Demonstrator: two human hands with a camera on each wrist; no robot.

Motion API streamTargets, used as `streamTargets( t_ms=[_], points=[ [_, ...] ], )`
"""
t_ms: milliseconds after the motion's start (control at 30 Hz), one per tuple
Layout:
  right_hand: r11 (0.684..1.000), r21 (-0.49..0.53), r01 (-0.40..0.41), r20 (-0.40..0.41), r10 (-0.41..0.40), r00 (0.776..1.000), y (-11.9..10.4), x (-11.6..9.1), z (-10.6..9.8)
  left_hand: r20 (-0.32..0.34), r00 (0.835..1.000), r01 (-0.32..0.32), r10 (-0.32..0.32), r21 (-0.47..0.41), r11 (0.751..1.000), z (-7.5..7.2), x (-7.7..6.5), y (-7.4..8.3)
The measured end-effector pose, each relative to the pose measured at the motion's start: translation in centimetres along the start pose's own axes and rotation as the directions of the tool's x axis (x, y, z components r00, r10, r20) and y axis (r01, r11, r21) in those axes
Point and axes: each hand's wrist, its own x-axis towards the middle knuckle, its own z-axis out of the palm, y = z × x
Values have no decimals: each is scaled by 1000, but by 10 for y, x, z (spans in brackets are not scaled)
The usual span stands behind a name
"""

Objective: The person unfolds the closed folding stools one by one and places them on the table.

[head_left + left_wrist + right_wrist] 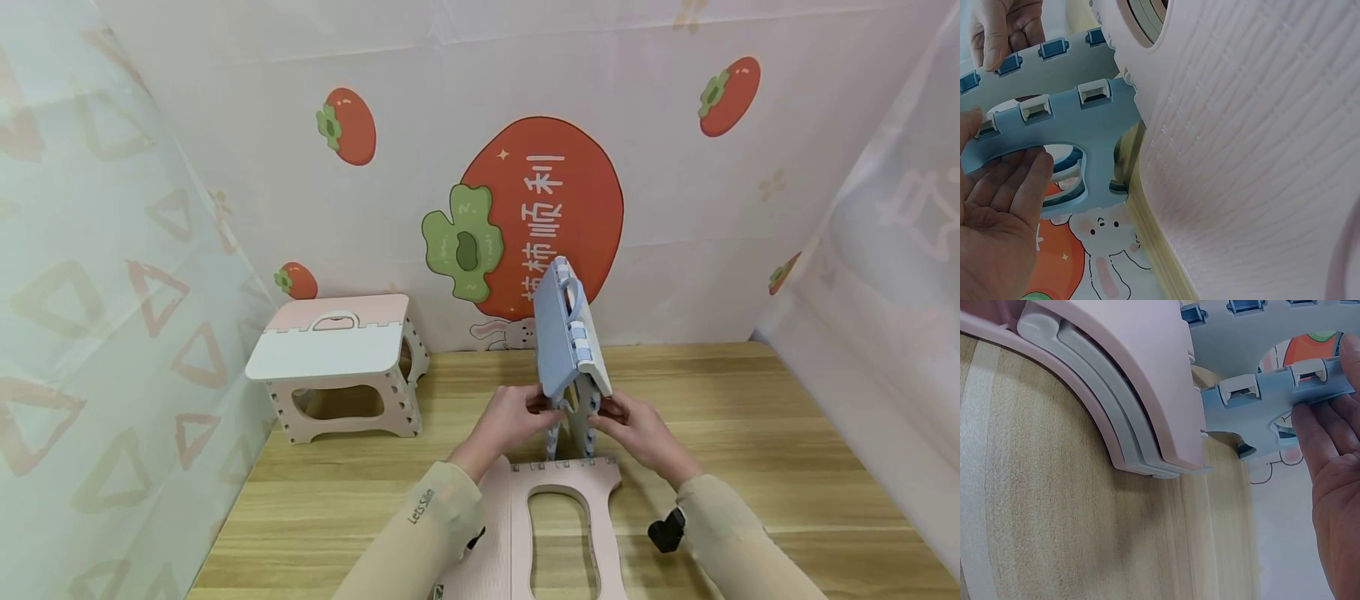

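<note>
A blue and white folding stool [553, 333] stands half folded near the back of the table, its top bent into a steep ridge with a carry handle on it. My left hand [517, 417] grips its left leg panel, fingers curled into the panel's cutout in the left wrist view. On the other side, my right hand [637, 429] holds the right leg panel, thumb on one face and fingers behind. Directly in front of the blue stool lies a pink folding stool [491, 533], folded flat, its near end cut off by the frame.
An unfolded pink and white stool [330, 354] stands upright at the back left of the wooden table [750, 467]. Behind the table hangs a white backdrop [247, 183] printed with persimmons, and similar sheets close off both sides.
</note>
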Motion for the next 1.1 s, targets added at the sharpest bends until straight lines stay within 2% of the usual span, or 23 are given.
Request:
streamTargets(
  t_ms=[333,1100],
  points=[
    [1000,-2,-4,-6,4,1000,1,-2,0,-6,1000,-24,24,1,1000,-1,-2,-1],
    [1000,1,-5,0,5,1000,1,-2,-1,-14,1000,1,-1,20,1000,-4,-3,-1]
  ],
)
